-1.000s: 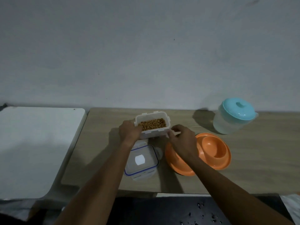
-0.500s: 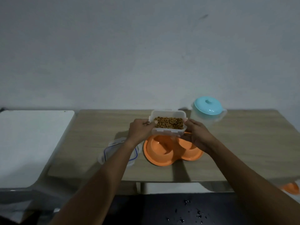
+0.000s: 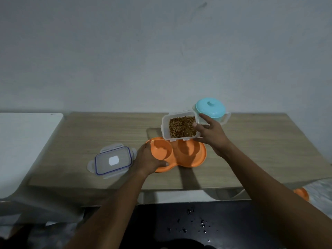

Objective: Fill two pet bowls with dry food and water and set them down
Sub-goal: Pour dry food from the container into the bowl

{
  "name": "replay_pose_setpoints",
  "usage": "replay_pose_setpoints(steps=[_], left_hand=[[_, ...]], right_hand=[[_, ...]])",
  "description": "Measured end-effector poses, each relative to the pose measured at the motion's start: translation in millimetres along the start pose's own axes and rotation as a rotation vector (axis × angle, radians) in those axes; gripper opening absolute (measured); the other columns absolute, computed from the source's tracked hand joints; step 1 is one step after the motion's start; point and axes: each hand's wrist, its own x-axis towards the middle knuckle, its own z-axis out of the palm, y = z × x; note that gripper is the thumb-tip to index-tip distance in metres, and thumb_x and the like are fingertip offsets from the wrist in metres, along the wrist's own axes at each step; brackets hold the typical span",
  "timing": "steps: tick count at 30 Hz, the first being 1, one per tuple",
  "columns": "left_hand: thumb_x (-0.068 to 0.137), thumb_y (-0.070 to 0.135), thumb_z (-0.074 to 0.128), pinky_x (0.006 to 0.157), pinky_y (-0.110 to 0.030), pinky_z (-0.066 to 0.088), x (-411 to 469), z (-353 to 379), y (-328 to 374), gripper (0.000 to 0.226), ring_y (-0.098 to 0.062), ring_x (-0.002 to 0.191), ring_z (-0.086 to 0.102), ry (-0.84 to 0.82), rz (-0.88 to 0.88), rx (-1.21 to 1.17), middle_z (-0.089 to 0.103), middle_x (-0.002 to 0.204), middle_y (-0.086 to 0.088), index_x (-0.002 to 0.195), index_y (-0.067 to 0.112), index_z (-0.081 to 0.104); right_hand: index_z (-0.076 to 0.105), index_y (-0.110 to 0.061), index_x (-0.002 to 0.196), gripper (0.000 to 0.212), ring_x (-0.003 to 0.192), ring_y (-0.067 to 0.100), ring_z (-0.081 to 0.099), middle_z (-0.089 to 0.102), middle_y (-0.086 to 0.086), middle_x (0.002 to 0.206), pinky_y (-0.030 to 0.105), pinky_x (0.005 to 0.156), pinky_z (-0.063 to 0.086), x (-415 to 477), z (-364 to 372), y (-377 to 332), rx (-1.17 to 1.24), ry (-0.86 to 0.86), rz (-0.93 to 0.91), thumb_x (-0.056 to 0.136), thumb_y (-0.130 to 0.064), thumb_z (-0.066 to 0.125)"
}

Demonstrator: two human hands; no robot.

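While the right hand (image 3: pixel 211 135) grips a clear rectangular tub (image 3: pixel 165 127) of kibble (image 3: pixel 181 127), the left hand (image 3: pixel 148 159) clasps the rim of the glossy orange 2-well bowl (image 3: pixel 190 159).

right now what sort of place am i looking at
Probably a room at home, though little shows: a wooden table by a bare wall, an orange double pet bowl on it, a tub of dry food and a teal-lidded jug.

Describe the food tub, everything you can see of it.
The food tub is a rectangular, translucent whitish plastic box with clip tabs at its rim, lid off, holding brown kibble. The right hand grips its right side, thumb over the rim. It is tilted toward the camera, above the far edge of the orange double bowl.
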Motion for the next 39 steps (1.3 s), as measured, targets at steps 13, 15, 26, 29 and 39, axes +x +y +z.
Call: replay_pose_setpoints(steps=[13,15,26,29,39], left_hand=[[0.032,0.066,0.084,0.100,-0.040,0.046,-3.8,4.5,-9.9,0.120,-0.019,0.122,0.049,0.038,0.070,0.013,0.049,0.135,0.004,0.137,0.025,0.044],[0.034,0.065,0.085,0.100,-0.040,0.047,-5.0,3.8,-12.6,0.118,-0.018,0.121,0.050,0.028,0.073,-0.005,0.049,0.135,0.006,0.138,0.028,0.044],[0.041,0.049,0.093,0.102,-0.039,0.044,0.0,2.7,-13.5,0.117,-0.021,0.125,0.048,0.013,0.068,-0.033,0.046,0.142,0.006,0.143,0.028,0.041],[0.042,0.047,0.094,0.102,-0.038,0.044,1.8,2.8,-13.6,0.116,-0.022,0.127,0.047,0.015,0.066,-0.029,0.045,0.143,0.004,0.143,0.027,0.041],[0.040,0.047,0.094,0.102,-0.040,0.045,3.6,2.8,-13.5,0.116,-0.021,0.125,0.049,0.017,0.054,-0.024,0.049,0.140,0.004,0.141,0.026,0.042]], right_hand=[[0.047,-0.029,0.150,0.065,0.120,0.032,0.064,0.060,0.022,0.130,0.047,0.079,0.065,9.7,0.1,11.6,-0.131,-0.031,-0.095,0.091,-0.025,0.077],[0.048,-0.027,0.149,0.064,0.124,0.033,0.062,0.061,0.015,0.128,0.051,0.081,0.064,9.0,2.7,12.3,-0.142,-0.035,-0.118,0.091,-0.023,0.076],[0.052,-0.034,0.146,0.068,0.138,0.026,0.053,0.059,0.004,0.145,0.057,0.100,0.055,7.3,14.9,13.0,-0.286,-0.031,-0.234,0.084,-0.034,0.081],[0.053,-0.038,0.143,0.072,0.137,0.023,0.054,0.061,0.002,0.143,0.056,0.101,0.055,5.3,15.7,14.3,-0.304,-0.028,-0.257,0.076,-0.047,0.080],[0.052,-0.027,0.146,0.066,0.139,0.024,0.052,0.058,0.003,0.146,0.052,0.103,0.054,5.5,17.5,13.7,-0.341,-0.040,-0.302,0.087,-0.024,0.081]])
